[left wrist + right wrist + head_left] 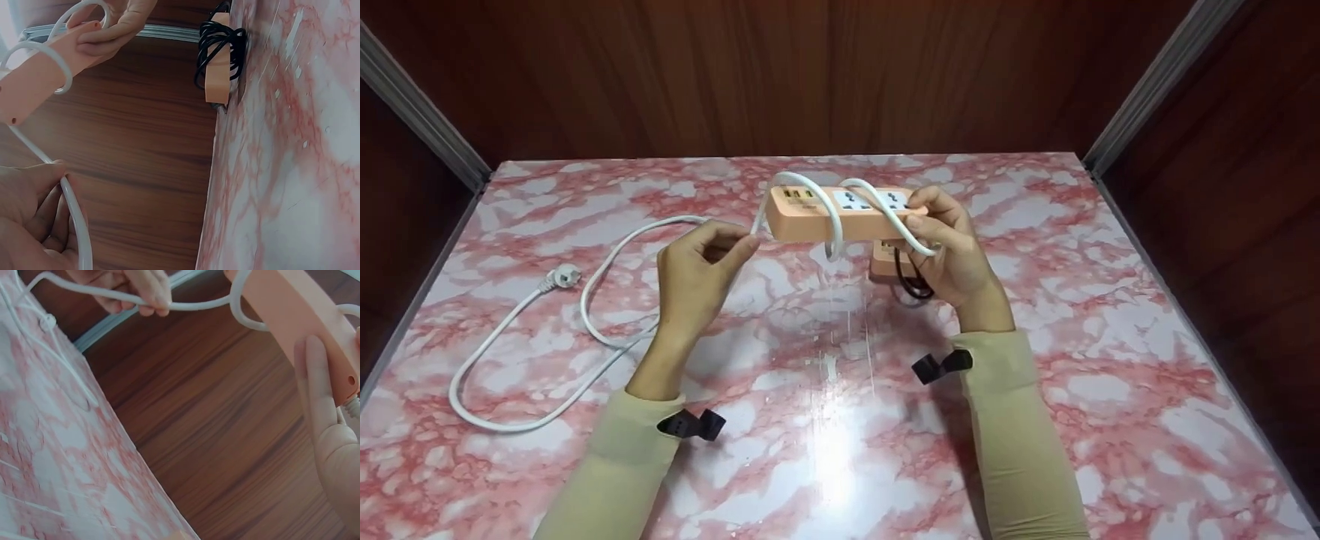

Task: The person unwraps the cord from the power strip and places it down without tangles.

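Above the table, my right hand (956, 244) grips an orange power strip (810, 225) by its right end. Two white socket faces and several USB ports show on its top. The strip's white cord (834, 217) winds loosely round its body. At the strip's left end, my left hand (697, 274) pinches the cord between thumb and fingertips, seen closely in the left wrist view, where the cord (76, 216) runs down past the palm. From there the slack loops over the table to a white plug (562, 277) on the left.
A second orange power strip (218, 79) lies on the table behind my right hand, wrapped in black cord (211, 48). The red-and-white marbled table (757, 465) meets dark wood panels (735, 82) at the back and sides.
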`<state>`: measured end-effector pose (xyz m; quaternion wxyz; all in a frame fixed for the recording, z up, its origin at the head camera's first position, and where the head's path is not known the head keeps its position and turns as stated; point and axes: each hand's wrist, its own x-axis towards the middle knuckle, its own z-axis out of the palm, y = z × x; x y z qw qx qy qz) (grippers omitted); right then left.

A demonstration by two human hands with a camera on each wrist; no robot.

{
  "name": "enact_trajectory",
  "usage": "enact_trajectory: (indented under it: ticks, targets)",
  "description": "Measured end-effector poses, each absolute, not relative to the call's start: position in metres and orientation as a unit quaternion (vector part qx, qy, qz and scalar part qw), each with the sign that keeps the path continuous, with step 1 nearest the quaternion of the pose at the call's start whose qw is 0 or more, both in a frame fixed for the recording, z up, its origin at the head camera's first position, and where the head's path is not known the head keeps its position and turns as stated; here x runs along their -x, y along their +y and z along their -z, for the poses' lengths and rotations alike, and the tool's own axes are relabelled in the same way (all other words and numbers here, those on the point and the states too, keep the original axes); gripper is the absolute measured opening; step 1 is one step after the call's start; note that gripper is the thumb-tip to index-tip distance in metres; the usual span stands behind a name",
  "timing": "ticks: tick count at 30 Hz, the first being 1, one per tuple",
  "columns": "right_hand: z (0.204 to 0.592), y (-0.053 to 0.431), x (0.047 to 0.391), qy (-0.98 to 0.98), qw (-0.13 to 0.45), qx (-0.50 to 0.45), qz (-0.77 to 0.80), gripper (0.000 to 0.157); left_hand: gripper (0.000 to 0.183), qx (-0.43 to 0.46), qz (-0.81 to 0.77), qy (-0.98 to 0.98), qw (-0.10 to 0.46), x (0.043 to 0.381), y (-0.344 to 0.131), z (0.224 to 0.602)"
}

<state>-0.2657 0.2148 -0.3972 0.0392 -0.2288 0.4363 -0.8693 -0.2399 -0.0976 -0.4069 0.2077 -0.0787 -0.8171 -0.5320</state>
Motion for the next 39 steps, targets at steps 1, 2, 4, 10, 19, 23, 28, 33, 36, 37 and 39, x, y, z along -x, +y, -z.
enact_trajectory:
  ticks: [1, 2, 4, 10, 19, 23, 28, 33, 36, 37, 39]
  targets:
    - [0.397, 0.215, 0.266, 0.443, 0.04, 0.227, 0.867, 0.012, 0.021, 0.078, 0.532, -0.816, 0.211, 0.24, -0.099, 0.406]
    - [0.396, 0.215, 0.266, 0.448, 0.039, 0.224, 0.865, 0.011, 0.021, 0.079, 0.532, -0.815, 0.213, 0.241, -0.099, 0.406]
    - [0.395, 0.215, 0.266, 0.46, 0.035, 0.219, 0.86, 0.01, 0.021, 0.081, 0.534, -0.813, 0.218, 0.242, -0.101, 0.404]
    - [0.393, 0.217, 0.267, 0.511, 0.011, 0.191, 0.838, 0.013, 0.018, 0.083, 0.534, -0.806, 0.243, 0.242, -0.107, 0.398]
    - [0.393, 0.214, 0.267, 0.542, -0.006, 0.172, 0.823, 0.017, 0.02, 0.092, 0.54, -0.795, 0.262, 0.234, -0.116, 0.385]
    - [0.394, 0.213, 0.266, 0.552, -0.014, 0.163, 0.818, 0.017, 0.019, 0.12, 0.53, -0.794, 0.27, 0.228, -0.118, 0.377]
    - [0.395, 0.214, 0.267, 0.561, -0.025, 0.157, 0.812, 0.016, 0.015, 0.162, 0.509, -0.793, 0.295, 0.221, -0.121, 0.367]
    - [0.395, 0.214, 0.267, 0.566, -0.034, 0.154, 0.809, 0.015, 0.013, 0.216, 0.471, -0.794, 0.319, 0.215, -0.125, 0.359]
    - [0.395, 0.212, 0.268, 0.561, -0.037, 0.155, 0.812, 0.014, 0.01, 0.262, 0.447, -0.79, 0.328, 0.211, -0.129, 0.356]
    - [0.395, 0.211, 0.268, 0.559, -0.036, 0.156, 0.814, 0.014, 0.011, 0.276, 0.441, -0.788, 0.33, 0.21, -0.13, 0.355]
    - [0.394, 0.21, 0.269, 0.557, -0.037, 0.156, 0.815, 0.015, 0.013, 0.302, 0.429, -0.785, 0.33, 0.208, -0.134, 0.354]
